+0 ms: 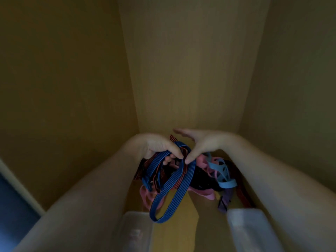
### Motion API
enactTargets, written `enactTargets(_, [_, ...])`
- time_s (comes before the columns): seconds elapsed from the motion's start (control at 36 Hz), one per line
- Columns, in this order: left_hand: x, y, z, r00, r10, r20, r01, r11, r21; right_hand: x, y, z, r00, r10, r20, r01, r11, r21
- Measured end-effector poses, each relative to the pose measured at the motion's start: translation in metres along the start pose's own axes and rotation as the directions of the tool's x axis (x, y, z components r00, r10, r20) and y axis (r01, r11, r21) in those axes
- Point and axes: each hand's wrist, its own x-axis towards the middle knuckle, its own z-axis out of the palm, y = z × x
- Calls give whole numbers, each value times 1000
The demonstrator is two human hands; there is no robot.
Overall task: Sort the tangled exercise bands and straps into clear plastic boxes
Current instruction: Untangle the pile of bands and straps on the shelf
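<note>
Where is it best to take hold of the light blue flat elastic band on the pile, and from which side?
Pinch the light blue flat elastic band at its near end, coming from above and the right. That end seems to lie free on top of the tangled pile, while the far end runs in among pink rubber bands.

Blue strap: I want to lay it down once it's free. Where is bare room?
Bare shelf shows only between the left clear box and right clear box. Behind that, the tangled pile crowds the floor under the blue strap.
</note>
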Motion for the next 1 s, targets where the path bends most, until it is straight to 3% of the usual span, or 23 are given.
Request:
enactTargets(0.17, [-11, 5, -5, 999, 42, 29, -44, 994, 103, 3, -6, 23, 995, -90, 36, 75, 951, 299])
enactTargets(0.33, [-13, 2, -7, 1000, 26, 3, -26, 998, 51, 4, -5, 33, 995, -54, -78, 80, 925, 373])
enactTargets(0.44, [-16, -1, -8, 997, 25, -68, -25, 1000, 4, 7, -1, 36, 984, -72, -161, 126, 925, 357])
enactTargets(0.58, [-17, -9, -13, 969, 4, -247, -25, 997, -78, 3, 20, 27, 972, 41, -232, 46, 932, 360])
enactTargets(0.69, [-7, -14, -5, 927, 71, -369, -79, 997, -5, 1, 26, 16, 959, 76, -272, 37, 922, 387])
enactTargets(0.78, [-4, -21, 1, 932, 45, -360, -24, 998, 62, 1, 28, 10, 952, 71, -297, 50, 923, 382])
enactTargets(0.83, [-5, -24, 4, 951, 26, -309, -13, 999, 45, 0, 28, 9, 967, 58, -247, 13, 960, 278])
enactTargets(0.92, [-7, -26, 5, 957, 48, -287, -76, 993, -88, 2, 32, 12, 978, 76, -193, -44, 985, 164])
enactTargets(1.0, [-15, -26, 5, 938, 103, -330, -155, 979, -136, 8, 37, 18, 974, 98, -206, -60, 981, 183])
